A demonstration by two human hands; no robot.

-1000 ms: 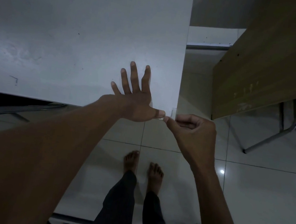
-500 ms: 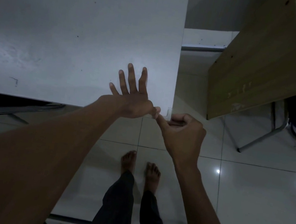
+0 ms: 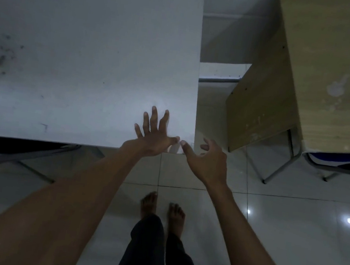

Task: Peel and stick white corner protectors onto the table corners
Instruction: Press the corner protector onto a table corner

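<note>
A white table (image 3: 86, 51) fills the upper left of the head view, with its near right corner in the middle of the frame. A pale, nearly clear corner protector (image 3: 188, 147) sits on that corner, faint against the tabletop. My left hand (image 3: 155, 135) lies flat on the table with its fingers spread and its thumb tip just left of the protector. My right hand (image 3: 205, 159) hovers at the corner with loosely curved fingers; its thumb tip touches the tabletop at the protector's left edge. Neither hand holds anything.
A wooden desk (image 3: 328, 75) on a metal frame (image 3: 282, 168) stands to the right, across a narrow gap of tiled floor (image 3: 289, 240). My bare feet (image 3: 162, 210) stand below the corner. A dark chair frame (image 3: 6, 157) shows under the white table at the left.
My right hand has uncurled from a pinch at the corner and spread its fingers. Both thumbs have moved up onto the tabletop beside the protector. The view has shifted further over the table.
</note>
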